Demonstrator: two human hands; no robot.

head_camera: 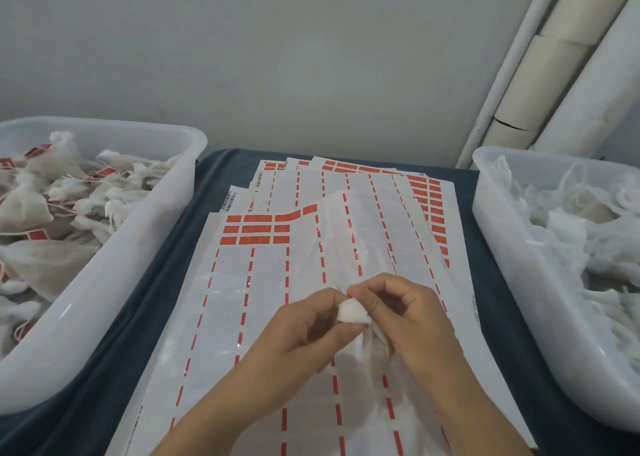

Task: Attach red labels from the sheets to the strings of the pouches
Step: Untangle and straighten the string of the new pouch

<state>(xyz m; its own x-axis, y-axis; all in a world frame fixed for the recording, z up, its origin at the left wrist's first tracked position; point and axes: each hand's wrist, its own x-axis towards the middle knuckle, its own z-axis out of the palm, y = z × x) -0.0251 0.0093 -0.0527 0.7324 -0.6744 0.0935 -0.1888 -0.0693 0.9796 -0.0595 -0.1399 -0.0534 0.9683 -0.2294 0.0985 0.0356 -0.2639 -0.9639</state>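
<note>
Both hands meet over the label sheets in the middle of the table. My left hand (304, 327) and my right hand (408, 320) pinch the gathered top of a white mesh pouch (353, 311); its body hangs below my right hand. The top label sheet (242, 317) is mostly peeled, with red labels (258, 229) left in a few rows at its far left end. More sheets lie fanned out beneath it, red labels (431, 195) showing along their right edges. No label is visible in my fingers.
A white plastic bin (149, 247) on the left holds several pouches with red labels on their strings. A second white bin (512, 282) on the right holds pouches with no labels showing. A dark blue cloth (145, 317) covers the table. Pipes run up the wall at right.
</note>
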